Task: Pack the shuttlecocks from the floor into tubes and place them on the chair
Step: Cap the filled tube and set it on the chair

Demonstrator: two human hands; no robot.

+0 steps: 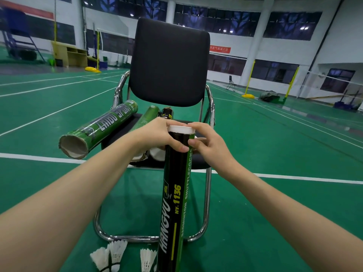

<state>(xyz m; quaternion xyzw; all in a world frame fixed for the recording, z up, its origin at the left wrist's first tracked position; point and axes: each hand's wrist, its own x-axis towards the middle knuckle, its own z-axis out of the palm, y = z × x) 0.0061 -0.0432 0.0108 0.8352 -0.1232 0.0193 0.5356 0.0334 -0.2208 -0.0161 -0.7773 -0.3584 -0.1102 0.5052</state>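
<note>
A black HANGYU shuttlecock tube stands upright in front of the black chair, with a white cap on its top. My left hand grips the tube just under the cap. My right hand holds the cap's right side and the tube top. Three white shuttlecocks lie on the green floor by the tube's base: two on the left, one closer. On the seat lie a green open-ended tube, a second green tube and a black tube.
The chair's chrome frame rests on the floor right behind the tube. White court lines cross the green floor. Yellow net posts stand at the right, another yellow post and a wooden desk at the far left.
</note>
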